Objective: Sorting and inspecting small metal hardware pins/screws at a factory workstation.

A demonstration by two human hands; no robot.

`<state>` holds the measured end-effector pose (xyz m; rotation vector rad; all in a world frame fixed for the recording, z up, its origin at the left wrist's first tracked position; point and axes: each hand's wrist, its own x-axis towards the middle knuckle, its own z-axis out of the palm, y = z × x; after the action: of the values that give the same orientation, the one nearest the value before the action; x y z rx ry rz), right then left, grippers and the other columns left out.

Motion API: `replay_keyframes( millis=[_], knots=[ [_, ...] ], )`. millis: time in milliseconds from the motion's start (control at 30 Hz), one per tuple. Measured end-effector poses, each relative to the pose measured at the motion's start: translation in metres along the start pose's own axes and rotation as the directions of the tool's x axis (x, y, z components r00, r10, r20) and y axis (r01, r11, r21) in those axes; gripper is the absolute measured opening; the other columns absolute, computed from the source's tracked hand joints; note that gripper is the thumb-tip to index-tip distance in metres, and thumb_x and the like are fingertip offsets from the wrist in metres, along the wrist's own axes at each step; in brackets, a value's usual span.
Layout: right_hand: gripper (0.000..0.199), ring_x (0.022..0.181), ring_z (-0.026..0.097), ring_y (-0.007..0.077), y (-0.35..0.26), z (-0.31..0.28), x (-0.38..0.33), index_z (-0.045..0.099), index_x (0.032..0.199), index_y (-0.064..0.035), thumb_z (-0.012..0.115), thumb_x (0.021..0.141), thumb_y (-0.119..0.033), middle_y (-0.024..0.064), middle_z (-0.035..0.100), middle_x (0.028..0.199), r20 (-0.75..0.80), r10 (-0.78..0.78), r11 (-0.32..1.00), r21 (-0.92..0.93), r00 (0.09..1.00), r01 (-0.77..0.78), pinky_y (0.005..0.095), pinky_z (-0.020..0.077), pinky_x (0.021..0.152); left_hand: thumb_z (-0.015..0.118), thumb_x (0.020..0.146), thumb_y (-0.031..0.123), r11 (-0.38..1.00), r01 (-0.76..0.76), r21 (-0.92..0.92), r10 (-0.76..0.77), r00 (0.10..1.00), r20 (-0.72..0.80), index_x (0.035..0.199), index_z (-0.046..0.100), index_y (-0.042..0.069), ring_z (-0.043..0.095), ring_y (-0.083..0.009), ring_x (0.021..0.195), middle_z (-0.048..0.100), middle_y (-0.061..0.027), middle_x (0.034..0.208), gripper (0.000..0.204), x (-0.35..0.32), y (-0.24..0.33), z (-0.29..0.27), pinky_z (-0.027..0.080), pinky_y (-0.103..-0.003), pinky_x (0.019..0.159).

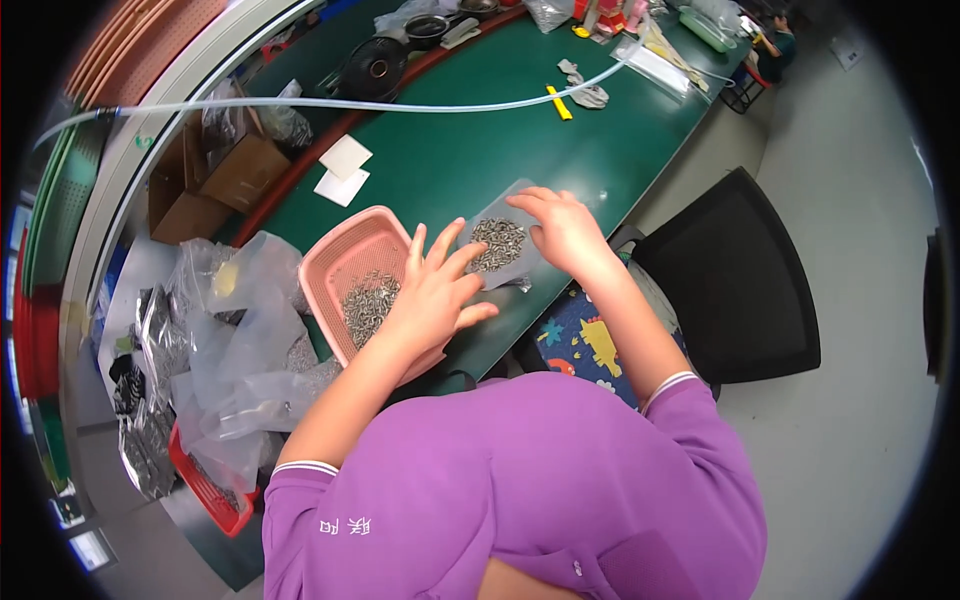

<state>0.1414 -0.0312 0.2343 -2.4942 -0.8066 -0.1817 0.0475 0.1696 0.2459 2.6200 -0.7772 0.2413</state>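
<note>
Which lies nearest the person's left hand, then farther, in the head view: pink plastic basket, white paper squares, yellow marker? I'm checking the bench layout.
1. Pink plastic basket, under and beside the left hand.
2. White paper squares, farther up the green table.
3. Yellow marker, farthest, up and to the right.

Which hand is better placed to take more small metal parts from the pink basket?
Probably the left hand. It rests at the rim of the pink basket, beside the metal parts in it. The right hand lies farther away, flat on the clear bag.
</note>
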Motion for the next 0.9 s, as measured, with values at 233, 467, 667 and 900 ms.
replay_keyframes(
  millis=[233,467,667,900],
  knots=[
    [0.019,0.075,0.062,0.0256,-0.057,0.045,-0.067,0.063,0.093,-0.0030,0.061,0.077,-0.014,0.0132,0.063,0.080,0.457,0.064,0.785,0.526,0.887,-0.328,0.0344,0.0494,0.068,0.064,0.076,0.018,0.564,0.803,-0.193,-0.826,0.540,-0.164,0.104,0.047,-0.001,0.049,-0.0399,0.098,0.049,-0.0204,0.103,0.038,-0.158,-0.028,0.025,0.043,-0.042,0.083],
    [0.067,0.084,0.061,0.0268,-0.063,0.137,-0.111,0.032,0.129,0.0047,0.060,0.083,-0.036,0.0217,0.058,0.103,0.716,0.269,0.672,0.340,0.644,-0.658,0.0320,0.0491,0.077,0.061,0.081,0.020,0.203,0.861,-0.466,-0.963,0.262,0.063,0.112,0.041,-0.003,0.061,-0.0303,0.089,0.057,-0.0208,0.100,0.043,-0.221,-0.009,0.077,0.049,-0.038,0.077],
    [0.071,0.090,0.055,0.0158,-0.071,0.172,-0.093,0.023,0.136,-0.0010,0.060,0.084,-0.032,0.0135,0.055,0.108,0.712,0.206,0.306,0.604,0.671,-0.736,0.0265,0.0465,0.075,0.054,0.081,0.005,-0.399,0.476,-0.784,-0.814,0.210,0.542,0.119,0.035,0.001,0.065,-0.0261,0.080,0.059,-0.0154,0.097,0.043,-0.212,-0.048,0.077,0.058,-0.033,0.061],
    [0.092,0.109,0.048,0.0238,-0.115,0.111,-0.084,0.000,0.142,-0.0049,0.066,0.080,-0.020,0.0165,0.036,0.131,0.564,0.219,-0.022,0.819,0.796,-0.574,0.0363,0.0381,0.094,0.051,0.081,-0.001,-0.519,0.171,-0.838,-0.747,0.386,0.541,0.115,0.037,0.002,0.064,-0.0234,0.072,0.059,-0.0138,0.094,0.037,-0.216,-0.007,0.068,0.056,-0.032,0.057]
  ],
)
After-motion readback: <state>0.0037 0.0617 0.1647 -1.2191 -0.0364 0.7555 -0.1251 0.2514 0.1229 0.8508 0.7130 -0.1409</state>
